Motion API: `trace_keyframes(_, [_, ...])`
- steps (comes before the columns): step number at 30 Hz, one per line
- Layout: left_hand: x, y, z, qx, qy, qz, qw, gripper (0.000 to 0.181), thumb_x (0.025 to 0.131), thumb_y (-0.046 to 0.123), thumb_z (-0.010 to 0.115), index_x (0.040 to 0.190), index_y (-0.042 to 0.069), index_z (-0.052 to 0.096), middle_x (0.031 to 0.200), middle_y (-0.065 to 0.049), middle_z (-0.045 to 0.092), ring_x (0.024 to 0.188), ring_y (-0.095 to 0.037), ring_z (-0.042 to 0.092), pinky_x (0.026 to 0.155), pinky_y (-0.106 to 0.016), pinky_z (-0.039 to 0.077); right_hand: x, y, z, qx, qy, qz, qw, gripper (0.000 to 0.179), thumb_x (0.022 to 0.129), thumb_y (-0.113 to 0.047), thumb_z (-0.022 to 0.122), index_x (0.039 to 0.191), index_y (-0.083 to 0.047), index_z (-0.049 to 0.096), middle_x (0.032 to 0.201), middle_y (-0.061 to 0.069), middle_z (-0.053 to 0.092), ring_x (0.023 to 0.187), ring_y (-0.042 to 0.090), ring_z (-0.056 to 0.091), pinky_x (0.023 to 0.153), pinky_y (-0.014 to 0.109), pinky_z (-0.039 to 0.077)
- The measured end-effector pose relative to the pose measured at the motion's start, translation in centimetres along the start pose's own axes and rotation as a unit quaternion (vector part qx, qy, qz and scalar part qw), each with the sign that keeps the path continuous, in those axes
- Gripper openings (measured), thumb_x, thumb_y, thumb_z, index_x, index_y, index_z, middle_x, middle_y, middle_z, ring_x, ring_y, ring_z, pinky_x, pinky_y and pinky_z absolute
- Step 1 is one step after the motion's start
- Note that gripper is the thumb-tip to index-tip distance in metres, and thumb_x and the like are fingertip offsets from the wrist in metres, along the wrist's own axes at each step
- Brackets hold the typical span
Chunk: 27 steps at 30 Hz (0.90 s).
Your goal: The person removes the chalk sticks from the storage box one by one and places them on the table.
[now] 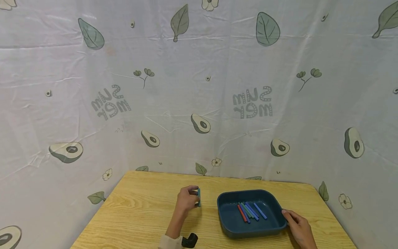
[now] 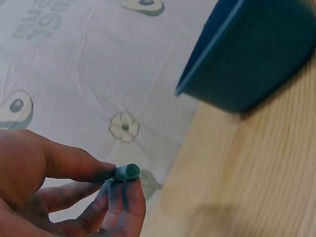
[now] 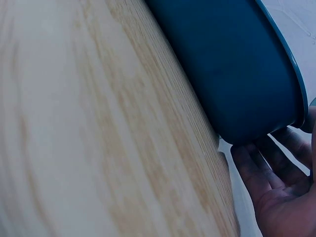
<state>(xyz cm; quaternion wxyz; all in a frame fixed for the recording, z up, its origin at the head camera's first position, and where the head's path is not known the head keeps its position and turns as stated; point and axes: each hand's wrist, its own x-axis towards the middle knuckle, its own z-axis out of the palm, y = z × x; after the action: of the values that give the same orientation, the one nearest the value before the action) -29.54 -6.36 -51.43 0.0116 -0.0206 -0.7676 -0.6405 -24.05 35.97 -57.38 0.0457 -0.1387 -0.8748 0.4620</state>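
Observation:
My left hand [image 1: 186, 200] pinches a teal-green chalk stick [image 1: 199, 197] above the table, to the left of a dark blue tray [image 1: 248, 233]. In the left wrist view the chalk's round end [image 2: 131, 171] shows between thumb and fingers, and the fingertips carry dark smudges. My right hand [image 1: 300, 229] holds the tray by its right corner, thumb at the rim. The right wrist view has its fingers [image 3: 252, 170] against the tray's outer wall [image 3: 232, 74]. Several chalk sticks lie inside the tray: a red one [image 1: 242, 213], a separate blue one [image 1: 260, 211], and blue and green ones side by side.
A light wooden table [image 1: 140, 207] lies under both hands and the tray. Behind it and at both sides hangs a pale curtain [image 1: 174, 145] printed with avocados, leaves and flowers. A black strap piece [image 1: 189, 240] sits at the left wrist.

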Motion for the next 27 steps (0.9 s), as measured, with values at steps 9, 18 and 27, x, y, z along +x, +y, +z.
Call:
trace_keyframes(9, [-0.2,-1.8,-2.3,0.009,0.006,-0.015,0.9998,0.047,0.093,-0.009,0.065,0.140,-0.011,0.062,0.117,-0.027,0.067,0.094,-0.025,0.069,0.076,-0.041,0.067,-0.1,0.0,0.0,0.003,0.005,-0.002,1.0000,0.075,0.110,-0.060,0.048,0.145,0.006,0.062,0.148,0.030,0.062,0.142,0.054,0.052,0.112,0.063,0.050])
trace_keyframes(18, [-0.2,-3.9,-3.0,0.031,-0.011,-0.024,0.9992,0.048,0.093,-0.008,0.062,0.140,-0.015,0.060,0.115,-0.027,0.069,0.090,-0.023,0.068,0.072,-0.040,0.066,0.0,0.1,-0.1,0.006,0.004,-0.001,1.0000,0.076,0.110,-0.061,0.048,0.145,0.006,0.062,0.149,0.031,0.060,0.142,0.055,0.051,0.113,0.064,0.049])
trace_keyframes(27, [-0.7,-6.0,-3.1,0.081,-0.011,-0.013,0.9966,0.047,0.086,-0.008,0.065,0.132,-0.015,0.065,0.113,-0.027,0.074,0.097,-0.028,0.074,0.072,-0.034,0.062,0.1,0.6,-0.1,-0.003,0.007,0.000,1.0000,0.076,0.109,-0.060,0.049,0.144,0.005,0.063,0.149,0.031,0.061,0.142,0.056,0.050,0.114,0.065,0.048])
